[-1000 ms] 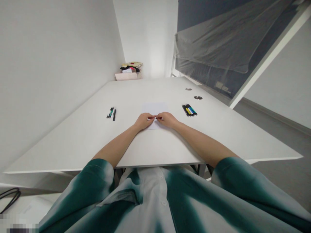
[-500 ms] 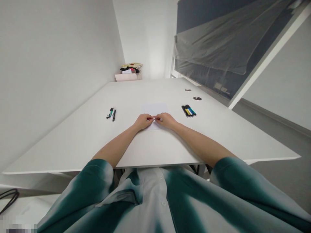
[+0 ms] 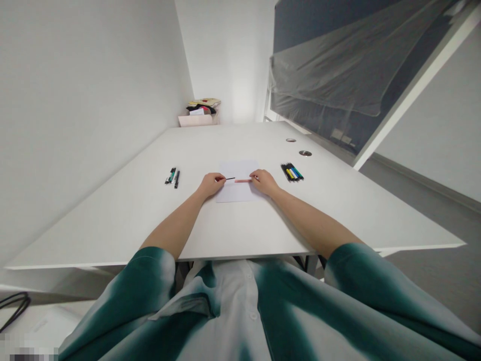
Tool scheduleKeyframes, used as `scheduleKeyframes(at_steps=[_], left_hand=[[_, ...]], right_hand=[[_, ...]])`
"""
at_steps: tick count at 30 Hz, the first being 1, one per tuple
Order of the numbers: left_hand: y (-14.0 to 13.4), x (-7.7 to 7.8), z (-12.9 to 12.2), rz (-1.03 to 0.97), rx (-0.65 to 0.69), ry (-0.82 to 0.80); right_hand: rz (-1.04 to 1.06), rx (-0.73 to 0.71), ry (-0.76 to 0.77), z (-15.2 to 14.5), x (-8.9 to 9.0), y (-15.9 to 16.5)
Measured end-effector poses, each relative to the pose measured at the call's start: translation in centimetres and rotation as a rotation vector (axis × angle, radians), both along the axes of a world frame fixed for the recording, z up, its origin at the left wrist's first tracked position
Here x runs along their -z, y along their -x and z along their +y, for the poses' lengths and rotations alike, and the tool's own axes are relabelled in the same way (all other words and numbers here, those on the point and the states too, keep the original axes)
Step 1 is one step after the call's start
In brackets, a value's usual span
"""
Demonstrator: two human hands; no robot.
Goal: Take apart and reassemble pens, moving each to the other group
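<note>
Over a white sheet of paper [image 3: 236, 194], my two hands are apart with a thin piece in each. My left hand [image 3: 211, 184] pinches a thin black rod [image 3: 230, 178], which looks like a pen refill and points to the right. From the fingers of my right hand [image 3: 265, 181], a slim pinkish-red stick [image 3: 243, 181], like a pen barrel, points left. A small gap separates the two tips. The pinched ends of both pieces are hidden by my fingers.
Left of the paper lie a few dark pens [image 3: 177, 179]. A row of several coloured pens [image 3: 292, 172] is on the right. Two round metal-rimmed grommets [image 3: 305, 153] sit in the white table [image 3: 248, 230]. A box [image 3: 196, 120] of items stands at the far end.
My hands were together above the paper and have moved apart. The black rod and the pinkish-red stick now show separately, one in each hand.
</note>
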State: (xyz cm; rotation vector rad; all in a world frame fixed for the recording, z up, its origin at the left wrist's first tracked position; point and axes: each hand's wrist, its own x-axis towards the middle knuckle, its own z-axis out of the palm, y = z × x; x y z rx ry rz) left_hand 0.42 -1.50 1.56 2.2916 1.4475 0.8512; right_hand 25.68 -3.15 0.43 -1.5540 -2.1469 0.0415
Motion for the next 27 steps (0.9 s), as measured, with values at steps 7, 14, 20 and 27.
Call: scheduleKeyframes(at_steps=[7, 14, 20, 27], left_hand=[[0.6, 0.2, 0.2, -0.018, 0.000, 0.048], [0.7, 0.2, 0.3, -0.022, 0.001, 0.053], [0.8, 0.1, 0.3, -0.030, -0.022, 0.058], [1.0, 0.3, 0.3, -0.018, -0.031, 0.049]], right_hand=[[-0.132, -0.076, 0.044, -0.4, -0.6, 0.6], [-0.164, -0.068, 0.056, -0.3, -0.7, 0.7], [-0.156, -0.068, 0.038, 0.0, -0.5, -0.3], [-0.152, -0.009, 0.008, -0.1, -0.7, -1.2]])
